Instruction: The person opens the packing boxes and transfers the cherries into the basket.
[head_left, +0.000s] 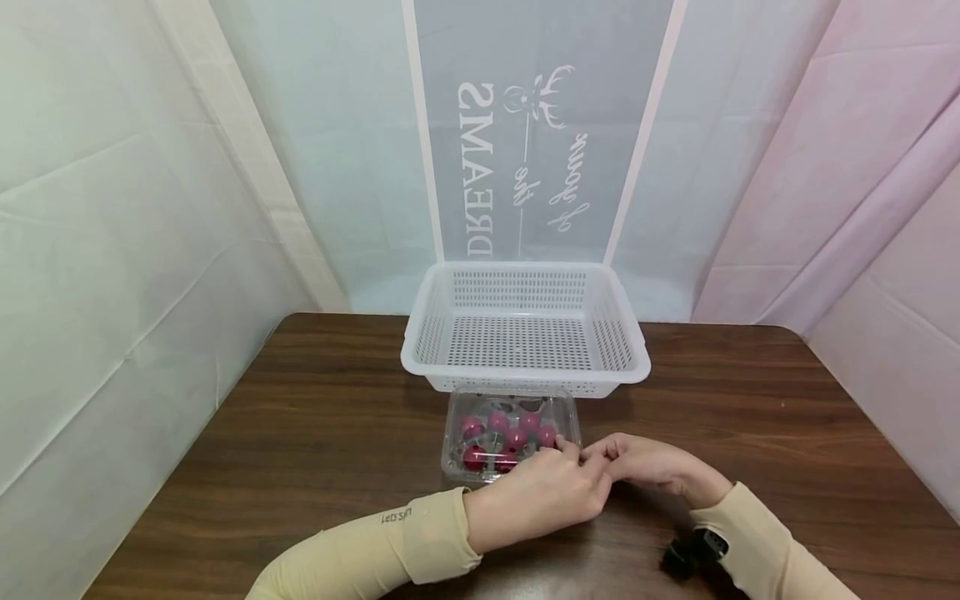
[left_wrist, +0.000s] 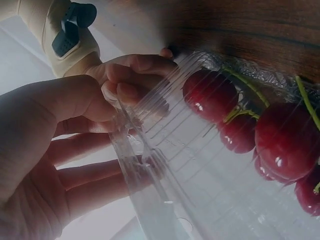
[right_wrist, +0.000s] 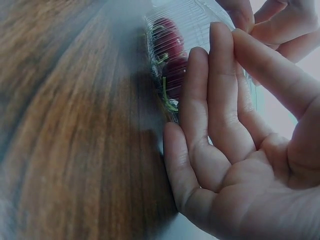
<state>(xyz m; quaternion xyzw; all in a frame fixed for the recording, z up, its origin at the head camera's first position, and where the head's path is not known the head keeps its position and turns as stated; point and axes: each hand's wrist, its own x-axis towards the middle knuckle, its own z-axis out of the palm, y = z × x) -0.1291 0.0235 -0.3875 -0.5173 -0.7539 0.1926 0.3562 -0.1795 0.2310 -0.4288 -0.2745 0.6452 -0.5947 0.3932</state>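
Observation:
A clear plastic clamshell box (head_left: 453, 433) of red cherries (left_wrist: 286, 142) with green stems sits on the table, its lid over the fruit. At its right end, my left hand (head_left: 542, 492) pinches the rim (left_wrist: 131, 165) between thumb and fingers, the other fingers reaching behind the plastic. Close beside it, my right hand (head_left: 660, 467) has thumb and fingertips brought together at the same edge, pinching it near the corner. In the right wrist view, the lower fingers of the right hand (right_wrist: 225, 135) lie along the box's end, partly hiding the cherries (right_wrist: 172, 75).
Right behind the box stands a white perforated plastic basket (head_left: 525, 379), with nothing visible inside. The dark wooden table (head_left: 315, 417) extends to both sides. Pale printed curtains (head_left: 352, 150) hang behind it and along the sides.

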